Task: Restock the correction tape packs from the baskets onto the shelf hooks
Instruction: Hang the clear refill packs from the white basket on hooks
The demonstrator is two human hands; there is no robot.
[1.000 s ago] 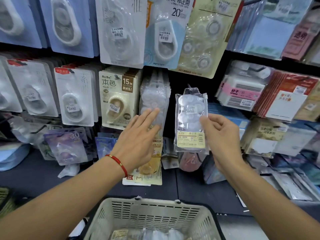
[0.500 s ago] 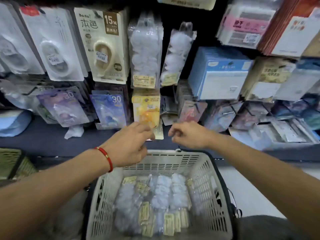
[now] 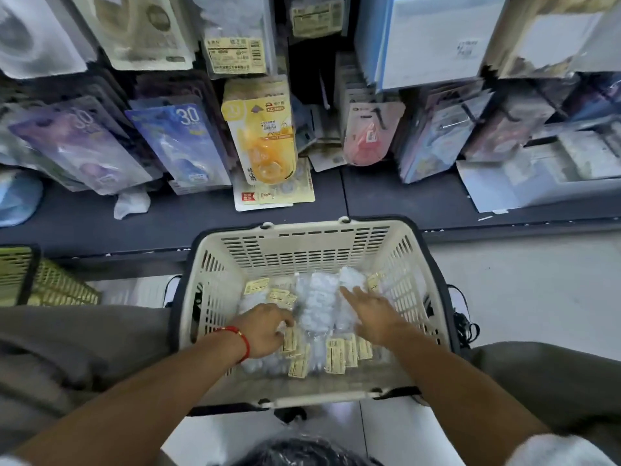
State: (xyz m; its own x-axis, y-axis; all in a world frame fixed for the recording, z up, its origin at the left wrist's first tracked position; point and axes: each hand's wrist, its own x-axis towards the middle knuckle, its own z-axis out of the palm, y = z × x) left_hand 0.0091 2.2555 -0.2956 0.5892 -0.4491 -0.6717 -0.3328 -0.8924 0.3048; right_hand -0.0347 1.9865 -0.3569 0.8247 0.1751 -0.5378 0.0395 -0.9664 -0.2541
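Pickup step, by the look of it: both hands down inside the cream basket (image 3: 302, 243), among the clear correction tape packs (image 3: 319, 304) heaped on its floor with their yellow labels showing. Left hand (image 3: 265, 331), red cord at the wrist, lying palm-down on the left side of the heap, fingers bent over a pack near a yellow label; whether actually clamped on it or only resting there, cannot tell, fingertips hidden. Right hand (image 3: 373, 314) spread flat and apart, fingers straight, fingertips touching the packs toward the right of the heap, nothing gripped. No pack lifted clear yet. Next move, likely: closing on a single pack without dragging up its slippery neighbours, then finding its hang hole and raising it to the shelf hooks (image 3: 467, 112) above, already crowded with other hanging stock. Basket just in front of the dark shelf ledge (image 3: 403, 203), between the person's knees.
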